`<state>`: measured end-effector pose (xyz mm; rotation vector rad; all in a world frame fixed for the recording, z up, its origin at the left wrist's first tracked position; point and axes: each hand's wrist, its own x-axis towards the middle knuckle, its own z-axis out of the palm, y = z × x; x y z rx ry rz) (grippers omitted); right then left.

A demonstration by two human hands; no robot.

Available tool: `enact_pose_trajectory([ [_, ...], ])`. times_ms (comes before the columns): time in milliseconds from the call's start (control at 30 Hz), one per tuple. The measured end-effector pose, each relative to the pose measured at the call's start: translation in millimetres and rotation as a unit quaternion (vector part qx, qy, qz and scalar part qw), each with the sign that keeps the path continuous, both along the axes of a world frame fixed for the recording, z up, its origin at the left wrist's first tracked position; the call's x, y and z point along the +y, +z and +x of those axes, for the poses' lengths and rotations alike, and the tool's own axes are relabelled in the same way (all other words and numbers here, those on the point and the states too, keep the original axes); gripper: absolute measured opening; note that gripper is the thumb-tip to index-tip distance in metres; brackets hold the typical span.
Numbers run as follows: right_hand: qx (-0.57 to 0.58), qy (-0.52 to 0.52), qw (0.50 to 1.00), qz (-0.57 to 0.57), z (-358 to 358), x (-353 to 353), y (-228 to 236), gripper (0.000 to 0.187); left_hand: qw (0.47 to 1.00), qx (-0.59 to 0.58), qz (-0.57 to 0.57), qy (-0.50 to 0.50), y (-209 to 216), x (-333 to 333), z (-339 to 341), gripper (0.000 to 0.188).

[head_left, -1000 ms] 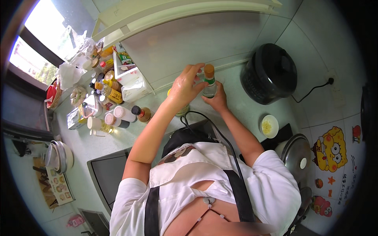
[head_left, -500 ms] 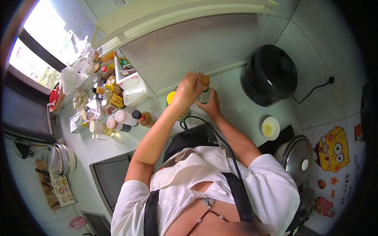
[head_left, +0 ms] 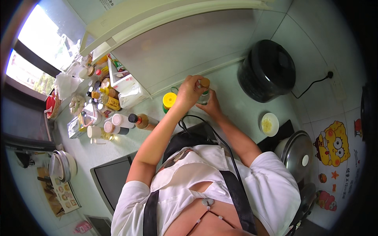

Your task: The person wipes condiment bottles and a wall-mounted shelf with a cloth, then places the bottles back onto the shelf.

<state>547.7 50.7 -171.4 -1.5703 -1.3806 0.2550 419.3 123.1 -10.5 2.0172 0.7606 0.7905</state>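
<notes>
So the bottle [head_left: 203,98] is lower in view and slightly further left than a second ago, the left hand [head_left: 188,93] and right hand [head_left: 210,105] dropped too, and the yellow lid [head_left: 170,100] isn't hidden anymore lol.

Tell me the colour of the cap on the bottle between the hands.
The cap is orange-brown; it shows best in the head view.

We find a column of dark characters [head_left: 345,183] on the white wall tiles [head_left: 311,98], near the yellow cartoon sticker [head_left: 334,143]. We see dark characters on the yellow label [head_left: 113,104] of a bottle [head_left: 103,97] (too small for us to make out) and tiny print [head_left: 106,4] on a pale panel [head_left: 88,13].
</notes>
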Motion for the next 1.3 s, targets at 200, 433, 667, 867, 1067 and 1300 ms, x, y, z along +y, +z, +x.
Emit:
enact_pose_trajectory([
  [200,0.243,0.038,0.964,-0.099,32,-20,11,0.071,1.0,-0.026,0.001,0.002,-6,0,1,0.039],
  [433,0.567,0.112,0.816,0.003,34,-17,130,0.051,1.0,-0.028,0.006,-0.009,-1,0,1,0.039],
  [667,0.034,0.115,0.993,0.002,12,6,149,0.038,1.0,-0.007,0.023,0.012,-4,4,2,0.031],
  [867,-0.081,0.044,0.993,-0.076,1,3,177,0.024,0.998,-0.014,0.035,0.049,0,-2,1,0.024],
  [1067,0.072,0.015,0.987,-0.143,7,25,170,0.025,0.997,0.052,-0.018,0.052,7,-5,0,0.027],
  [1300,0.385,-0.006,0.921,-0.057,4,16,102,0.032,0.998,-0.007,-0.054,0.037,1,-8,4,0.031],
])
